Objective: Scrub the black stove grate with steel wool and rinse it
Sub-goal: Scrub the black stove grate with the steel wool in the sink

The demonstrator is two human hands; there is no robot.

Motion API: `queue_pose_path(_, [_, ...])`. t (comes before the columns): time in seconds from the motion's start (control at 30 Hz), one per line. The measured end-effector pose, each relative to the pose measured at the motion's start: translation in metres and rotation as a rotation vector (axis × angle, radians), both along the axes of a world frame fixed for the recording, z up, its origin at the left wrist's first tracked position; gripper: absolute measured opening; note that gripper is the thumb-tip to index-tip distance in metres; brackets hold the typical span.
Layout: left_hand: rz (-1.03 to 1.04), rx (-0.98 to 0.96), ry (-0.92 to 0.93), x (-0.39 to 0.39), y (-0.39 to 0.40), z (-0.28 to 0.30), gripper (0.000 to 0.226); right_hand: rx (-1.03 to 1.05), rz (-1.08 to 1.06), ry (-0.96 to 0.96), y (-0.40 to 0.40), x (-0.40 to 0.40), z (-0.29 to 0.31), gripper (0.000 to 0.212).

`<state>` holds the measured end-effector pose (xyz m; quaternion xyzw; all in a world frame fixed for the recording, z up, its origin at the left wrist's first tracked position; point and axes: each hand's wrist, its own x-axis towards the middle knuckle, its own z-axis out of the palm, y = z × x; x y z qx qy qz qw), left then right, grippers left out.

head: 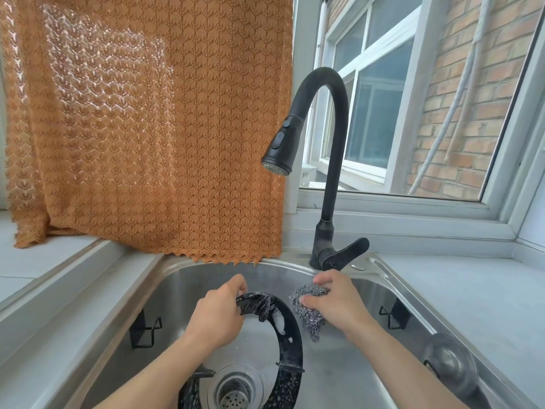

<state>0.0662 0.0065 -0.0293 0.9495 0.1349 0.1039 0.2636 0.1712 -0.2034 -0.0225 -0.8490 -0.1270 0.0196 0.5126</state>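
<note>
**Grate mid-scrub, tap dry**

The grate (pixel 290 335), a black ring w/ prongs, stood tilted inside the sink (pixel 177 278), its near part over the drain (pixel 233 391) and its far arc raised. White suds clung to the ring's right side. The left hand (pixel 218 314) gripped the far-left arc, fingers curled over the top by a prong. The right hand (pixel 333 302) pinched the wool (pixel 312 308), thumb on the left face and fingers over the top; the wad sat just right of the ring, touching it or nearly so, and the wide-angle view left that unclear.

How to do it well, as a judgement: the left hand's grip should have stayed firm so the ring didn't skid on the steel basin. Short strokes along the curve, then around each prong base, where grime probably packs. Turn the ring bit by bit so every arc comes under the wool. Bunch the wad tighter; a loose tail hung off its near end and could snag on a prong. No water ran from the tap (pixel 277 163), so the rinse looked still to come: its lever (pixel 348 252) sat far-right of the hands, w/in easy reach.

Writing: a small pale mark showed on the lever's base, too small to read. No other brand or label was visible on grate, wool or sink.
</note>
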Motion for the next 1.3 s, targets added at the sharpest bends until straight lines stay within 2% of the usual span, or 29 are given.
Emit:
queue_pose_path(0.17, [0.051, -0.050, 0.085, 0.001, 0.003, 0.004, 0.022, -0.275, 0.155, -0.133, 0.003, -0.006, -0.002, 0.046])
queue_pose_path(0.3, [0.044, -0.077, 0.058, 0.002, -0.001, 0.003, 0.021, -0.435, 0.281, -0.300, 0.016, -0.014, -0.006, 0.039])
queue_pose_path(0.4, [-0.002, -0.002, -0.023, 0.002, -0.003, 0.002, 0.021, -0.449, 0.355, -0.426, 0.025, -0.016, -0.008, 0.037])
queue_pose_path(0.5, [-0.075, 0.056, -0.040, 0.003, -0.001, 0.000, 0.012, -0.441, 0.402, -0.510, 0.029, -0.017, -0.009, 0.039])
queue_pose_path(0.67, [-0.120, 0.003, -0.028, 0.006, 0.003, -0.004, 0.014, -0.467, 0.370, -0.561, 0.031, -0.018, -0.014, 0.038])
queue_pose_path(0.8, [-0.120, -0.003, -0.030, 0.008, 0.002, -0.004, 0.013, -0.544, 0.291, -0.500, 0.033, -0.018, -0.018, 0.041])
queue_pose_path(1.1, [-0.112, -0.006, -0.037, 0.007, 0.003, -0.003, 0.016, -0.711, 0.158, -0.169, 0.026, -0.010, -0.033, 0.052])
queue_pose_path(1.2, [-0.106, 0.000, -0.036, 0.006, 0.004, -0.003, 0.020, -0.768, 0.172, -0.079, 0.026, -0.008, -0.036, 0.065])
queue_pose_path(1.3, [-0.112, -0.001, -0.026, 0.007, 0.004, -0.003, 0.016, -0.827, 0.195, 0.014, 0.026, -0.007, -0.036, 0.052])
